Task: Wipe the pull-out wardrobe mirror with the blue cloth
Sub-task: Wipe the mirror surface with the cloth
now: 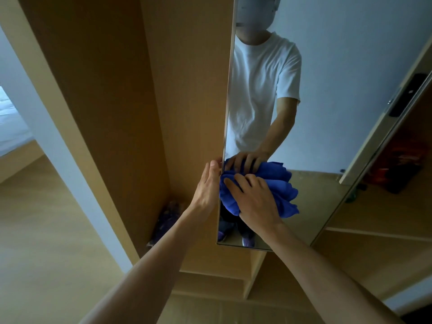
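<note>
Wiping the lower part of the mirror [327,113], centre of frame. Right hand [254,199] has its fingers bent over the bunched cloth [282,190], pressing it on the glass just beside the left edge. Left hand [207,188] grips that edge, thumb in front, fingers round the back, bracing it. To do it well: firm left grip so the mirror can't swing, flatten the cloth for more contact, overlap strokes edge to edge, finish at the bottom corners. Wardrobe side [105,101] fills the left of frame.
</note>
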The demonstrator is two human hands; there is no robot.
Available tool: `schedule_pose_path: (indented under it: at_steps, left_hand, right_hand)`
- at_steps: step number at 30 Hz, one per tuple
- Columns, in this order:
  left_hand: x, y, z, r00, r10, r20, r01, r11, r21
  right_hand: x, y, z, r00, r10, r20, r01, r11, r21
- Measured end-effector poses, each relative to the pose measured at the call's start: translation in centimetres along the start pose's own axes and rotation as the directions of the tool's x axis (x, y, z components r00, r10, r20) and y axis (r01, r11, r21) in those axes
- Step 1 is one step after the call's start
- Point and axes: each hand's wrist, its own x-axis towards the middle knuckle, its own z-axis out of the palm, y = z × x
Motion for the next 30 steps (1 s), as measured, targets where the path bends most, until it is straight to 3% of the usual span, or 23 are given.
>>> schedule_pose_path:
  at_steps: [12,16,24,30]
  left_hand:
    - [-1.8,-2.3,-0.4,0.995,-0.002,0.104,-0.006,0.997,0.073]
    - [-1.7,-2.3,-0.3,0.997,-0.016,0.08,0.009,0.997,0.082]
    - [-1.4,-3.2,0.8,0.998,0.024,0.062,-0.032,0.99,0.135]
    - [-2.2,-3.4,2.0,0.997,0.072,0.02,-0.074,0.991,0.112]
  right_hand:
    - [2.1,2.9,-4.4,0.979,0.066,-0.193,-0.039,0.989,0.144]
    - [1.3,2.0,-2.9,0.984,0.061,-0.17,-0.039,0.991,0.132]
    - [-1.3,0.6,1.1,0.998,0.014,0.058,-0.018,0.998,0.062]
    - [-1.4,2.4,-0.5,0.999,0.038,0.005,-0.038,0.991,0.124]
